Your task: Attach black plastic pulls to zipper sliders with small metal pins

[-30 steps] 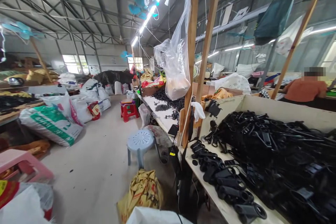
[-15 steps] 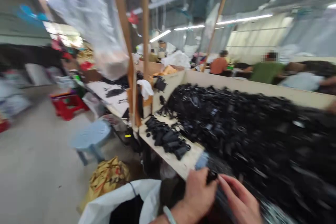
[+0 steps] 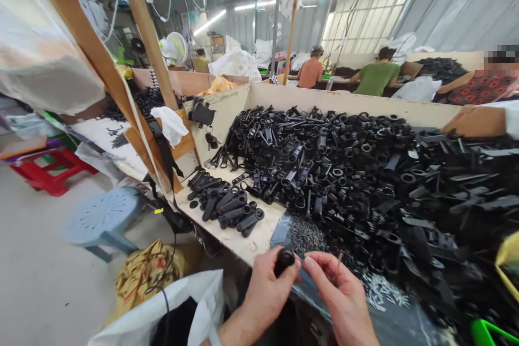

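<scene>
My left hand (image 3: 265,292) pinches a small black plastic part (image 3: 284,260) between thumb and fingers at the near edge of the bench. My right hand (image 3: 340,292) is close beside it, fingertips almost touching the part, with a thin pin-like piece (image 3: 339,261) between its fingers. Just beyond the hands lies a patch of small dark bits (image 3: 306,235) and small light pins (image 3: 379,289). A large heap of black plastic handle parts (image 3: 357,173) fills the bench. A row of assembled black pieces (image 3: 227,205) lies to the left on the pale bench top (image 3: 251,240).
A white sack (image 3: 174,308) gapes open below my left arm, beside a yellow bag (image 3: 146,275). A grey stool (image 3: 103,216) and red stool (image 3: 48,170) stand on the floor at left. Wooden posts (image 3: 141,16) rise from the bench. Other people (image 3: 377,73) work at far benches.
The view has swung from the hall aisle rightward and down onto the bench. My two hands have come into view and are now steady, holding the small black part.
</scene>
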Available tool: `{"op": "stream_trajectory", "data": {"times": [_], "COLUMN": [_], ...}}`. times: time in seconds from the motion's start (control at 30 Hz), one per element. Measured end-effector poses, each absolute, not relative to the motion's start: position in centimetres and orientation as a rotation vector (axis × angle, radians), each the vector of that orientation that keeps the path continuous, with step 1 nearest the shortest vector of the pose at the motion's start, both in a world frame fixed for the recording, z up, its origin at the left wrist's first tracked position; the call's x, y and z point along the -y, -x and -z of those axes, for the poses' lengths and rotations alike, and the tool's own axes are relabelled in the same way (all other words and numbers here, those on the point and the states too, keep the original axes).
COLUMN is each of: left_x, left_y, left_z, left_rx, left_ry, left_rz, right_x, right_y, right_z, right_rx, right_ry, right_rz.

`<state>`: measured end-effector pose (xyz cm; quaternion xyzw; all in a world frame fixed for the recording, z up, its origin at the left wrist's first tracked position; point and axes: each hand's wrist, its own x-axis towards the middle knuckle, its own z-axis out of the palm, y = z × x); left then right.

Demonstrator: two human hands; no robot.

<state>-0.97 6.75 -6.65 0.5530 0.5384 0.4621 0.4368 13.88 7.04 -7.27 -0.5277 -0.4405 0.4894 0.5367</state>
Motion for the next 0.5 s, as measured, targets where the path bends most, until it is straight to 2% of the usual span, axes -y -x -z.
{"op": "stream_trajectory", "data": {"times": [0.27, 0.5], "left_x": [-6.1, -5.9], "left_y": [0.8, 0.3], "left_z": [5.8, 5.7], "left_rx": [-1.013, -1.084], "left_ry": [-0.787, -0.752], "left_rz": [-1.107, -1.061], "right_x": [-6.7, -6.9], "right_y": [-14.9, -15.0], "right_z": [5.6, 5.6], "right_rx": [1.250, 1.361], "right_ry": [1.131, 1.066], "right_rz": [-1.047, -1.003]}}
